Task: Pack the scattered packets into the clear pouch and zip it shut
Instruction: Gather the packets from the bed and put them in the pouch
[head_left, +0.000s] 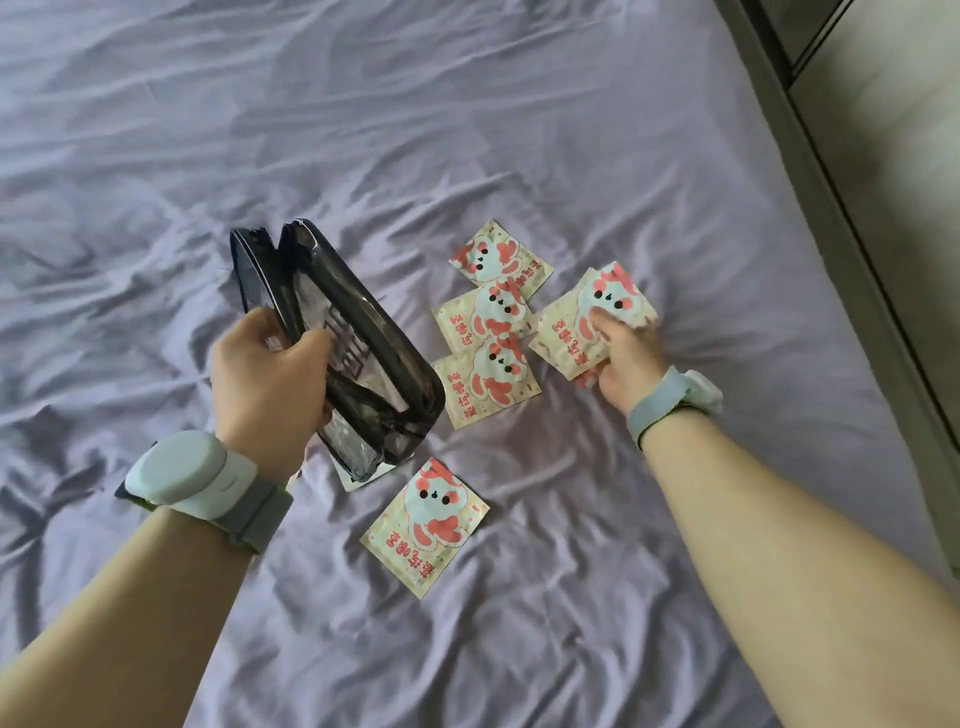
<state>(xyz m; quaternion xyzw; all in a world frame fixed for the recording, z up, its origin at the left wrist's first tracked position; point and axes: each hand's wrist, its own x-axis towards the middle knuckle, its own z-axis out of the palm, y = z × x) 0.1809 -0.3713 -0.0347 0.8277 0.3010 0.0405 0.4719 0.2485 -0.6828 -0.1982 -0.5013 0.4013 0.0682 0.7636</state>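
Clear plastic with dark trim, the pouch (340, 343) hangs in your left hand (270, 374), fingers curled around one side of its unzipped mouth, lifted off the lilac sheet (519, 130). Just right of it, three packets (491, 332) lie overlapping in a column. Your right hand (626, 358) pinches a small stack of packets (582, 322), thumb pressed on top. One lone packet (426, 527) lies nearer you, below the pouch.

Head camera, looking steeply down, close over bed (519, 130).
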